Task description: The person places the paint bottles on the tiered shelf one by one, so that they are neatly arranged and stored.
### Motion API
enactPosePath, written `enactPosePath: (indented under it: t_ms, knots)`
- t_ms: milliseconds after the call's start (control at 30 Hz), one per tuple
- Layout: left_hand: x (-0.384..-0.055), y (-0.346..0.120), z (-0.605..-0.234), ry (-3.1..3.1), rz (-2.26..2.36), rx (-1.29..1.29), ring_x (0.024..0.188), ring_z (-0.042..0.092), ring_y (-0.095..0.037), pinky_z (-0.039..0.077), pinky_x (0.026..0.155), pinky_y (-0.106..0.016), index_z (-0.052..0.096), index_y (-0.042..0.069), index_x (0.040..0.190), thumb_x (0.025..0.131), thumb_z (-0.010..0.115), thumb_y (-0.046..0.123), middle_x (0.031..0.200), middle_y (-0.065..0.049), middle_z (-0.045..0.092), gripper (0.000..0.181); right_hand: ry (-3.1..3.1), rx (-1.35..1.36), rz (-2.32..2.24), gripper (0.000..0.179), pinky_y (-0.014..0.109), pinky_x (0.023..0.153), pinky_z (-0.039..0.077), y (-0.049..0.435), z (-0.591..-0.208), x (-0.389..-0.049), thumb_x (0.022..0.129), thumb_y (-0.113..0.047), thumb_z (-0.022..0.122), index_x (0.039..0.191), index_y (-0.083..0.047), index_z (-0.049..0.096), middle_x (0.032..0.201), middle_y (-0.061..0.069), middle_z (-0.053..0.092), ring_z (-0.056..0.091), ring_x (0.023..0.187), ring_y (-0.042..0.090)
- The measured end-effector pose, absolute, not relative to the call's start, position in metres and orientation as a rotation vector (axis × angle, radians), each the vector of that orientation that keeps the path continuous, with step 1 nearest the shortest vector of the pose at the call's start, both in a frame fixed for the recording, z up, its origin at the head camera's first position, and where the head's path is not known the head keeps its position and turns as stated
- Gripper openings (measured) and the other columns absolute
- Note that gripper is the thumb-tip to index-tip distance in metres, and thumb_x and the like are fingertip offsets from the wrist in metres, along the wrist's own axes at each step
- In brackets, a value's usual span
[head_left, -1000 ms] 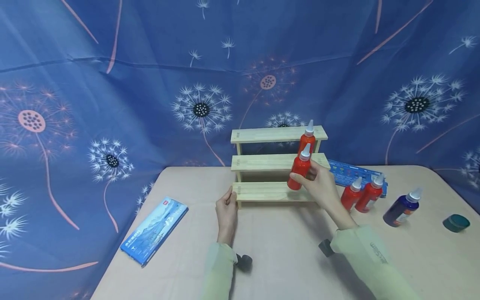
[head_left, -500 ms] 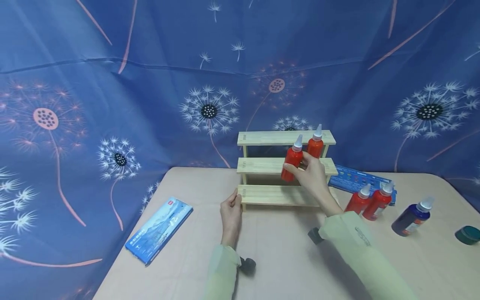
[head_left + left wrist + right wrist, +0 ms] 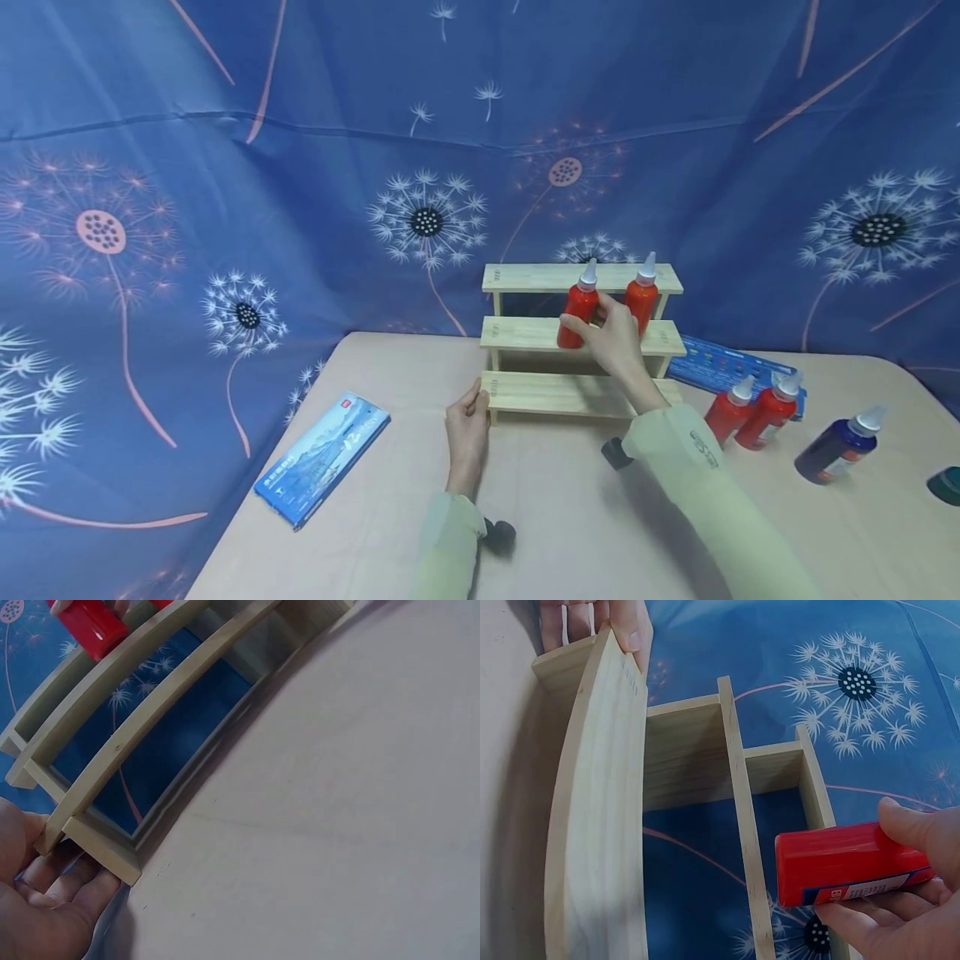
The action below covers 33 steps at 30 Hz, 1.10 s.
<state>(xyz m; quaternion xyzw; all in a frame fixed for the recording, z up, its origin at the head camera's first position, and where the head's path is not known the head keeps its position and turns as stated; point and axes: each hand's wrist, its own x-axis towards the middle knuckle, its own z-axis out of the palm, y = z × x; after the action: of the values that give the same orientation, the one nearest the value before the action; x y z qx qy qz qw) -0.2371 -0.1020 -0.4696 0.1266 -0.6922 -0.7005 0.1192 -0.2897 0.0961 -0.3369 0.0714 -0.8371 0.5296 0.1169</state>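
Note:
A three-step wooden shelf rack stands at the back of the table. My left hand grips the left end of its lowest step, thumb at the step's edge and fingers around the end leg. My right hand holds a red bottle with a pale pointed cap, pinched between thumb and fingers. The bottle is upright at the middle step; I cannot tell whether its base touches the wood. A second red bottle stands just right of it on the rack, partly hidden by my right hand.
Two more red bottles stand right of the rack, with a dark blue bottle beside them. A dark green round lid or jar lies farther right. One flat blue box lies behind the bottles, another box at left.
My right hand has carried the red bottle left and up, from in front of the lower steps to the middle step. My left hand keeps its grip; the head view has shifted slightly.

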Motion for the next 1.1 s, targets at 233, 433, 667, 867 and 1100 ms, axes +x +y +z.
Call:
enactPosePath:
  t_ms: [233,433,667,867,1100]
  knots:
    - [-0.233,-0.097,-0.468,-2.031,-2.046,0.311,0.128,0.053,-0.027,0.052,0.093,-0.023,0.051,0.003,0.138,0.101,0.051,0.013,0.141,-0.015,0.052,0.038,-2.463,0.19,1.544,0.049,0.048,0.103,0.049,0.095,-0.336,-0.294,0.09,-0.018,0.072,0.132,0.002,0.055,0.125,0.024,0.063,0.06,0.118,0.037]
    - [-0.234,-0.095,-0.465,-2.064,-2.008,0.332,0.13,0.051,-0.024,0.052,0.094,-0.021,0.053,0.006,0.138,0.101,0.051,0.015,0.139,-0.011,0.055,0.038,-2.471,0.17,1.532,0.052,0.048,0.105,0.048,0.094,-0.336,-0.297,0.089,-0.018,0.073,0.135,0.001,0.054,0.127,0.023,0.062,0.059,0.12,0.037]
    - [-0.235,-0.097,-0.463,-2.054,-1.996,0.315,0.129,0.051,-0.027,0.052,0.095,-0.025,0.053,0.004,0.137,0.101,0.051,0.013,0.138,-0.012,0.055,0.037,-2.5,0.157,1.51,0.055,0.048,0.106,0.047,0.091,-0.331,-0.301,0.089,-0.02,0.073,0.137,0.0,0.053,0.128,0.022,0.062,0.058,0.121,0.036]
    - [-0.237,-0.099,-0.463,-2.06,-1.953,0.32,0.131,0.05,-0.026,0.05,0.1,-0.03,0.054,0.004,0.136,0.1,0.052,0.014,0.136,-0.011,0.057,0.037,-2.5,0.194,1.498,0.057,0.049,0.105,0.048,0.088,-0.333,-0.304,0.089,-0.022,0.073,0.137,0.0,0.052,0.128,0.023,0.062,0.058,0.121,0.036]
    - [-0.236,-0.101,-0.47,-2.072,-1.971,0.336,0.128,0.052,-0.027,0.051,0.097,-0.025,0.051,0.002,0.138,0.101,0.051,0.014,0.137,-0.014,0.055,0.038,-2.588,0.175,1.471,0.071,0.051,0.106,0.046,0.086,-0.339,-0.303,0.09,-0.032,0.072,0.145,0.0,0.04,0.137,0.023,0.055,0.054,0.126,0.037]
